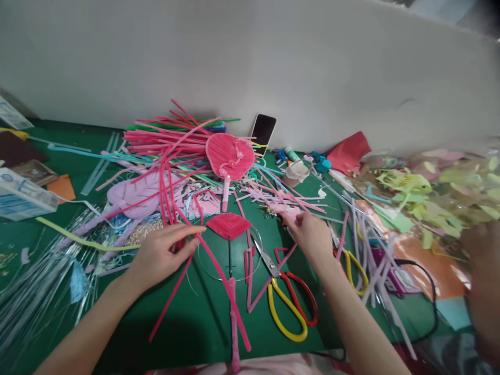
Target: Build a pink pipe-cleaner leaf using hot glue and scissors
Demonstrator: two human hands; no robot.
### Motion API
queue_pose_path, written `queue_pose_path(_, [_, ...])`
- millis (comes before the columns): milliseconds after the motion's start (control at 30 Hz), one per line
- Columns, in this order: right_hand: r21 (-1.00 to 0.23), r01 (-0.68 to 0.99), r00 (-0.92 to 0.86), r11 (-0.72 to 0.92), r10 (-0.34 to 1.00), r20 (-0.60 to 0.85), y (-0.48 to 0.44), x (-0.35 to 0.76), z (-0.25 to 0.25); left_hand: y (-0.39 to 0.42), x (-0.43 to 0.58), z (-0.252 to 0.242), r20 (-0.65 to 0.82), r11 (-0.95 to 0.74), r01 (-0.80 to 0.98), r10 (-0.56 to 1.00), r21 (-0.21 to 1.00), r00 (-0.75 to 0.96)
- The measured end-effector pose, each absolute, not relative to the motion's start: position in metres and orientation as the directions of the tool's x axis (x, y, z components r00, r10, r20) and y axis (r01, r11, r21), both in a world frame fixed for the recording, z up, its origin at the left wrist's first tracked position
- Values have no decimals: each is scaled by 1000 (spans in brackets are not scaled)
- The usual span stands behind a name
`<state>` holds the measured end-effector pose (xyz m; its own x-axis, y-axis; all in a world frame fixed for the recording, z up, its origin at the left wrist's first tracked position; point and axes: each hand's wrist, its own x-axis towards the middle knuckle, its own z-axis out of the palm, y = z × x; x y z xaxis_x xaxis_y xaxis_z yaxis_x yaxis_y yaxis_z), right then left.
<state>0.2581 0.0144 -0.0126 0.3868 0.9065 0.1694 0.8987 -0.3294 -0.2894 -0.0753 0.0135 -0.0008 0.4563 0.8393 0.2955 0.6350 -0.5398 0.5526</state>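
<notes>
My left hand [167, 252] pinches several long red pipe cleaners [222, 281], which hang down across the table and rise behind the fingers. On the right, my right hand [308, 232] has its fingertips together at a pile of short pink pieces [283, 208]; what they hold is too small to tell. Between the hands lies a red fan-shaped piece [228, 225] above a pink wrapped stick [234, 323]. Scissors [287, 299] with yellow and red handles lie partly open near my right wrist. Farther back is a round pink fan [229, 156] with small beads.
A phone [263, 130] leans against the grey wall [234, 62]. Purple woven pieces [136, 195] and silvery strands [39, 286] lie left, beside a box [23, 195]. Yellow paper scraps [410, 187] and another person's blurred arm [484, 281] are at the right.
</notes>
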Motion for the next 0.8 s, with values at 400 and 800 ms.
queue_pose_path(400, [-686,420,-372,594,803,466,-33,179,3,-43,6,17,373,-754,338,597,563,710])
queue_pose_path(800, [-712,481,-341,512,857,386,-24,198,-4,58,-46,7,-136,-183,762,932,622,335])
